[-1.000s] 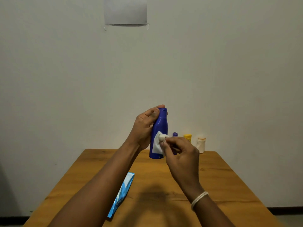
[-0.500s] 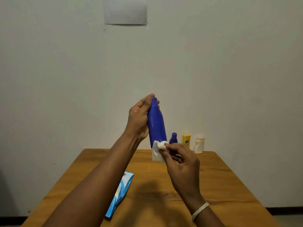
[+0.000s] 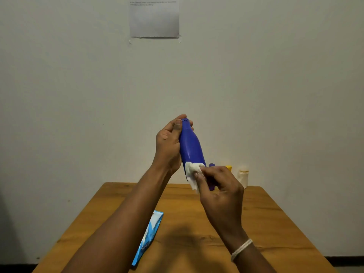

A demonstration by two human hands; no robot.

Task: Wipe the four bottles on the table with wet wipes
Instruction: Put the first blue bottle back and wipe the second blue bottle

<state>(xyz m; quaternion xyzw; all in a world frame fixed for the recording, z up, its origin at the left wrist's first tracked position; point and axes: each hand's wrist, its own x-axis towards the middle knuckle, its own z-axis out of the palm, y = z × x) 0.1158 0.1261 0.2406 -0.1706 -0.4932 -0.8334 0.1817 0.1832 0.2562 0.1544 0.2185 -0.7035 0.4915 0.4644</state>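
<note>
Gripping the tilted blue bottle (image 3: pixel 190 148) at its neck, left hand (image 3: pixel 168 146); right hand (image 3: pixel 220 189) pinches a wet wipe (image 3: pixel 192 171) against its base, above the desk (image 3: pixel 275 223).

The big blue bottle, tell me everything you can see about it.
The big blue bottle is glossy, like plastic, with a narrow neck widening to a round body. It is held in the air above the table, tilted, top leaning left. The left hand grips its neck and upper body; the right hand presses a white wipe against its lower part. The base is hidden.
</note>
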